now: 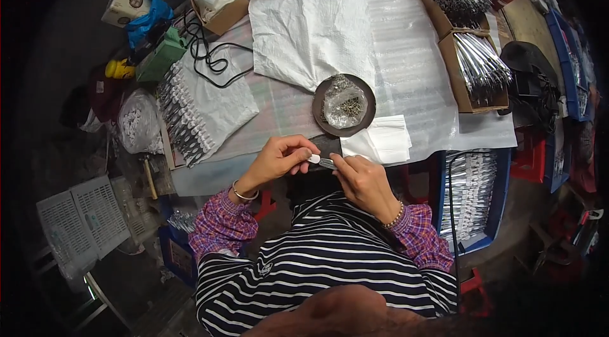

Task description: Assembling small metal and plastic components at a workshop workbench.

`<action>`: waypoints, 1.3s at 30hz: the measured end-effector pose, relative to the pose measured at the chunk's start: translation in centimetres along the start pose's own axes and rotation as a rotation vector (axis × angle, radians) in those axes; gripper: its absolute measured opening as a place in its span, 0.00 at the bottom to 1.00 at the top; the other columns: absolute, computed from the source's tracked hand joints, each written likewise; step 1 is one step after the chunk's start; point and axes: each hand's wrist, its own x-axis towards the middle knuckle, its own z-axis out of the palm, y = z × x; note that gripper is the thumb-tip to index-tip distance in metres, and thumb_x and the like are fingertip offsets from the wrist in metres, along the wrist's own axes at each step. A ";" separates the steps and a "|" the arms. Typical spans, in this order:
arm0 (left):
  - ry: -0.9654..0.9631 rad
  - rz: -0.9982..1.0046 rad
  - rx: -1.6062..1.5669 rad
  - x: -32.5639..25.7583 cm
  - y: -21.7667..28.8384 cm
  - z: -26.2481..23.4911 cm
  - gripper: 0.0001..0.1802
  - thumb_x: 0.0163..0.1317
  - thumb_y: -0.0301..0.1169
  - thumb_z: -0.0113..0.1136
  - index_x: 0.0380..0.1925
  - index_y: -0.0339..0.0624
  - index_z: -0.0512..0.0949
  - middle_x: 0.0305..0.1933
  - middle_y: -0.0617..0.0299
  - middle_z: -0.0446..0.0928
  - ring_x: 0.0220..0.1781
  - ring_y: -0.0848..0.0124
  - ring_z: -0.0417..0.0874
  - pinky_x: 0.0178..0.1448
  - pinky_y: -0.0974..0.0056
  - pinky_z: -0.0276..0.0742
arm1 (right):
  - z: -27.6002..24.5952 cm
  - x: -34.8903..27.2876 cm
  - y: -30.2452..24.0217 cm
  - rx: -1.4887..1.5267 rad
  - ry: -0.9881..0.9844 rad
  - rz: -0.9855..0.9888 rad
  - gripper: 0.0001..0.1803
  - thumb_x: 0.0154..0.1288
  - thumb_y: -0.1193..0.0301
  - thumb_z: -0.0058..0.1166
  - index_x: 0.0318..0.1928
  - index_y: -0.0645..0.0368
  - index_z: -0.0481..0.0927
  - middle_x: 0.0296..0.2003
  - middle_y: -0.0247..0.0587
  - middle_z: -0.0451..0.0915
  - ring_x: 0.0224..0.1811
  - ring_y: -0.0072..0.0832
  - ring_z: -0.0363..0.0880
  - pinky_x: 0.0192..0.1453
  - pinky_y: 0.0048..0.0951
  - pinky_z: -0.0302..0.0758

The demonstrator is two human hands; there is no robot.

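Note:
In front of my body, both hands meet at the table's near edge. My left hand (284, 157) is closed, pinching a small white rounded piece (314, 158) between thumb and fingers. My right hand (363, 178) is closed on a slim silver metal piece (327, 163), whose end meets the white piece; whether the two are joined is too small to tell. Just beyond the hands stands a round brown dish (319, 118). In it sits a clear plastic bag (346, 99) with many small metal parts. White paper sheets (384, 139) lie beside it, near my right hand.
Cardboard boxes of silver strips (481, 69) stand at the right. Rows of metal pieces with white ends (184, 112) lie at the left, near a black cable (219, 67). A blue crate (498, 210) holds more metal pieces below the table's right side. White sheeting (307, 26) covers the table.

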 end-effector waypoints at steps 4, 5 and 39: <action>-0.003 -0.022 -0.033 0.1 -0.6 -0.4 0.09 0.66 0.29 0.52 0.40 0.36 0.79 0.23 0.68 0.76 0.21 0.86 0.72 0.24 0.80 0.64 | 0.1 0.1 -0.1 0.038 0.033 0.003 0.19 0.55 0.76 0.58 0.49 0.63 0.75 0.27 0.42 0.74 0.27 0.37 0.75 0.30 0.34 0.72; -0.004 -0.023 -0.032 0.2 -0.5 -0.4 0.09 0.66 0.29 0.52 0.40 0.36 0.79 0.23 0.68 0.76 0.21 0.86 0.72 0.24 0.80 0.64 | 0.2 0.1 0.0 0.038 0.033 0.000 0.19 0.55 0.77 0.58 0.50 0.63 0.75 0.27 0.42 0.74 0.28 0.37 0.75 0.30 0.34 0.72; 0.266 0.465 0.534 -0.9 -1.8 2.1 0.10 0.52 0.22 0.62 0.36 0.34 0.82 0.23 0.57 0.81 0.22 0.72 0.82 0.26 0.71 0.75 | 1.2 0.0 -0.9 0.067 0.010 0.024 0.25 0.45 0.83 0.54 0.49 0.65 0.71 0.27 0.44 0.71 0.29 0.39 0.73 0.30 0.36 0.71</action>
